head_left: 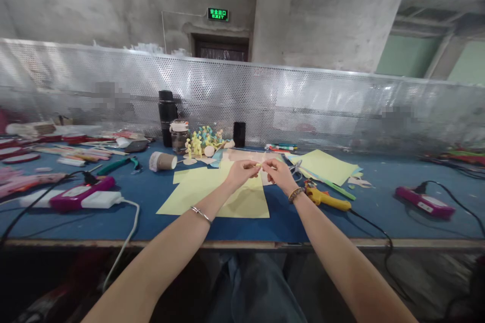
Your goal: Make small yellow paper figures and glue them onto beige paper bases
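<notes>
My left hand (242,172) and my right hand (277,173) meet above the sheets of yellow paper (212,197), fingertips pinched close together. Between them shows a small yellow piece (259,165), seemingly paper, too small to make out its shape. Both hands are closed on it. Just right of my right hand lie scissors (298,169), partly hidden. A yellow glue gun (328,199) rests beside my right wrist, its black cord running off the table's front edge.
Small yellow and blue paper figures (200,141) stand behind the sheets, near a paper cup (163,161) on its side, a jar (179,136) and a black flask (166,116). Purple power strips (81,196) lie at left and right. A perforated metal screen (303,106) bounds the back.
</notes>
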The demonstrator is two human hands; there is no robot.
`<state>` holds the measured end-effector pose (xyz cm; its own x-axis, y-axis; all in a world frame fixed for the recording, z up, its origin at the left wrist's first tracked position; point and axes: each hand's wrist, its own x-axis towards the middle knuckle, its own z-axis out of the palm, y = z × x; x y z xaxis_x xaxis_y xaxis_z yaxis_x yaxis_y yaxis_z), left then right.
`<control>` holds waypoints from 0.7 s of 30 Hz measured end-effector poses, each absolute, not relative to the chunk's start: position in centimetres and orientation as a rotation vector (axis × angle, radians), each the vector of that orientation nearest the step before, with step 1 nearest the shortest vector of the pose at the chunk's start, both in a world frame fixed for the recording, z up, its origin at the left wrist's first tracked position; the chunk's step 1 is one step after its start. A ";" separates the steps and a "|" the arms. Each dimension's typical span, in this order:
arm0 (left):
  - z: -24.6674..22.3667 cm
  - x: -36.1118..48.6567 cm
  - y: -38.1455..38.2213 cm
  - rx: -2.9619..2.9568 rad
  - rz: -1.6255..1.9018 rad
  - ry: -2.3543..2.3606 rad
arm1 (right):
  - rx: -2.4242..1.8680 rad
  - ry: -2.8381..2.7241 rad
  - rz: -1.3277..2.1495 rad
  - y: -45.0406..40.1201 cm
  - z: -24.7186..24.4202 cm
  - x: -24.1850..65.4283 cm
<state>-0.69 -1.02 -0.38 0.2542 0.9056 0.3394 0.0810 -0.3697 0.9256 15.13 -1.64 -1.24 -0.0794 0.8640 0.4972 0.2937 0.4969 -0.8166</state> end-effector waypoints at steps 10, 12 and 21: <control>-0.4 -0.8 -0.9 1.641 1.238 0.904 | -1.015 -1.609 0.672 -1.7 -1.2 15.0; -0.4 -0.8 -0.9 1.635 1.252 0.902 | -1.021 -1.631 0.664 -1.8 -1.1 15.0; -0.9 -0.9 -0.3 1.848 1.307 0.841 | -1.015 -1.520 0.822 -1.7 -1.1 15.0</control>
<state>-0.89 -0.32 -0.90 0.2761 0.8254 0.4924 0.1060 -0.5353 0.8380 15.02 -1.71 -1.08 -0.0561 0.9177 0.3934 0.1729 0.3970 -0.9014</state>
